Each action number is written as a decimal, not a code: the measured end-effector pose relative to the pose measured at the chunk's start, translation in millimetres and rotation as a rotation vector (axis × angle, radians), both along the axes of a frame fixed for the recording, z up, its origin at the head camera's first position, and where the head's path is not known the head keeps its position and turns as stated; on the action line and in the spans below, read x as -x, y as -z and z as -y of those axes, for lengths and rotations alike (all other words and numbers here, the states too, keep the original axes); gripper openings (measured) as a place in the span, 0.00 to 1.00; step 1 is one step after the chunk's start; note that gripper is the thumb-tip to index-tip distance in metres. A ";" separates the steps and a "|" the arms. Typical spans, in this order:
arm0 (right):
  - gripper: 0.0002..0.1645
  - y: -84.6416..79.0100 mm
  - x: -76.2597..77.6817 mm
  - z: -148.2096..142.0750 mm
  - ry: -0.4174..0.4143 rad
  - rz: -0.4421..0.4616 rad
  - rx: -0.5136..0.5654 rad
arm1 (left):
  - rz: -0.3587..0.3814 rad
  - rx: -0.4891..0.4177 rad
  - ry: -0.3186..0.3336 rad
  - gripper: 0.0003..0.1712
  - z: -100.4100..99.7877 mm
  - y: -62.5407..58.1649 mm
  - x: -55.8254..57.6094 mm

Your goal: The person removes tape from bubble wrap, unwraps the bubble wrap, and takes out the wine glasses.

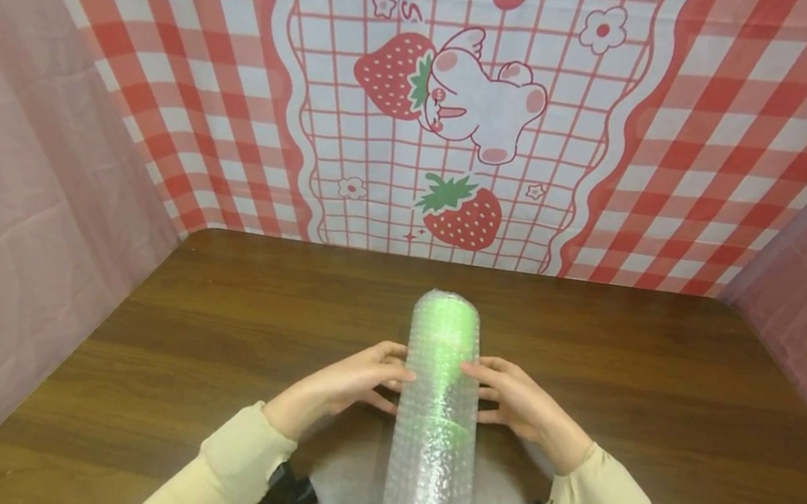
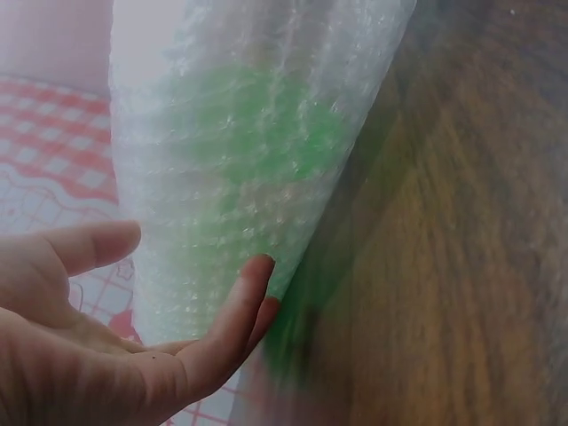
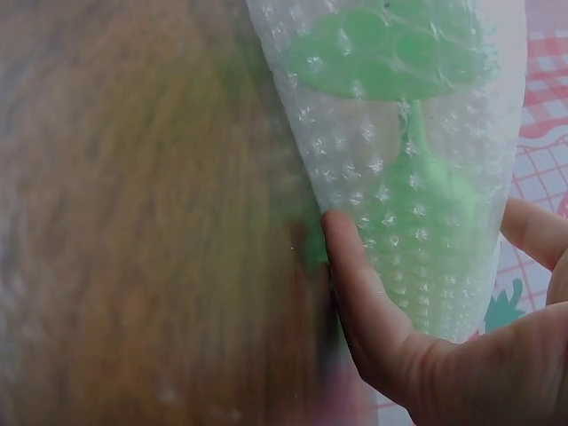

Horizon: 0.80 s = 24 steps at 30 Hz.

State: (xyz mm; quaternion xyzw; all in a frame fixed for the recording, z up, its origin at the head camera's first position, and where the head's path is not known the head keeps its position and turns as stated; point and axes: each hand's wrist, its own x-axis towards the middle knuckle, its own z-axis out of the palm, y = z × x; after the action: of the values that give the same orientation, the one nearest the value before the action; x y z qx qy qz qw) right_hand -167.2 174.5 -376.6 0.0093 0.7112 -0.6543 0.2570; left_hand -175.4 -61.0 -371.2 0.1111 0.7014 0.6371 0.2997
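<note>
A green goblet (image 1: 445, 358) shows through a long roll of clear bubble wrap (image 1: 428, 482) around it. Its bowl points to the back of the table, with the stem and the round foot (image 3: 390, 53) nearer the front. From the left side, my left hand (image 1: 361, 377) holds the wrapped goblet, thumb on one side and curved fingers on the other. My right hand (image 1: 523, 400) holds the opposite side in the same way, as the right wrist view shows. The bubble wrap reaches past the foot toward the front. Some fingertips are hidden behind the roll.
A brown wooden table (image 1: 198, 328) lies under the work. A pale, shiny sheet (image 1: 345, 480) covers its front middle. A strawberry-patterned cloth (image 1: 464, 125) hangs at the back, with pink cloth (image 1: 30, 156) at the sides. Black devices (image 1: 294, 491) sit at both wrists.
</note>
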 end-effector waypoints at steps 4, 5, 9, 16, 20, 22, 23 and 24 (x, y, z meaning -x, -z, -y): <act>0.48 -0.1 -0.1 0.9 0.005 0.006 -0.002 | -0.025 -0.014 -0.039 0.34 1.3 0.5 2.2; 0.48 -0.3 -0.1 1.1 0.006 0.006 -0.003 | -0.039 -0.011 -0.053 0.33 1.6 0.4 2.9; 0.48 -0.8 -0.3 2.1 0.015 0.007 -0.008 | -0.122 0.026 -0.120 0.29 2.6 -1.7 6.0; 0.47 -1.0 -0.3 3.9 0.029 0.002 -0.013 | -0.391 0.196 -0.241 0.17 -0.9 -14.4 12.5; 0.46 -0.7 -0.5 4.5 0.033 0.000 -0.013 | -0.567 0.300 -0.249 0.11 -6.6 -24.2 14.3; 0.45 -0.7 -0.7 4.8 0.034 -0.004 -0.015 | -0.660 0.345 -0.252 0.08 -10.1 -28.1 14.1; 0.45 -0.8 -0.8 4.9 0.034 -0.006 -0.016 | -0.707 0.369 -0.255 0.07 -12.0 -29.7 13.9; 0.45 -0.8 -0.9 5.0 0.034 -0.007 -0.017 | -0.755 0.395 -0.260 0.06 -13.9 -31.0 13.7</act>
State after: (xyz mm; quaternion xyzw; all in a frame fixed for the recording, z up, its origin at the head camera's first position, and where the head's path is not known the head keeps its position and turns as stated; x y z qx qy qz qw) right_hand -166.3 169.5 -375.7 0.0214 0.7172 -0.6527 0.2432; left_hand -189.0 -47.1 -340.2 0.1874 0.8781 0.4379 -0.0443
